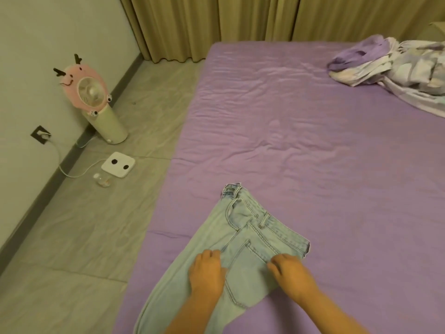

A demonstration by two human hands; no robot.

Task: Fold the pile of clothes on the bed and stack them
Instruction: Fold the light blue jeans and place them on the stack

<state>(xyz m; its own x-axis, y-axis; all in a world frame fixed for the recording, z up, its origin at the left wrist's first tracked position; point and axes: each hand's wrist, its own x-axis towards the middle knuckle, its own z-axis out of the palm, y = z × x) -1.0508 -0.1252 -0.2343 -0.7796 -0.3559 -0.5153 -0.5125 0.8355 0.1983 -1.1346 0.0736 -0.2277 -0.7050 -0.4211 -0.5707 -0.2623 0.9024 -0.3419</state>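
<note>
Jeans (243,242), pale blue denim, lay flat at the near edge of the bed (301,145), waistband toward the far side, legs trailing back toward the person and partly over the mattress edge. Left hand (207,273) sat on the seat of the jeans, fingers curled down into the cloth; whether it pinched a fold or just pressed, couldn't tell. Right hand (290,273) rested on the right edge of the denim, fingers bent, apparently gripping the cloth there. Hands were apart, one on each side of the back pocket. Looked like the smoothing or lengthwise-fold step, early in the task. Rest of the pile (390,66), lilac and white clothes, sat crumpled at the far right corner, well apart from the jeans. No stack visible yet. Risks: the hanging legs could drag the jeans off the edge if both hands lift; stiff denim may spring open if the crease isn't pressed; wrinkled sheet could bunch under the fold. On the floor to the left stood a pink fan (92,97) and a white scale (118,165).
</note>
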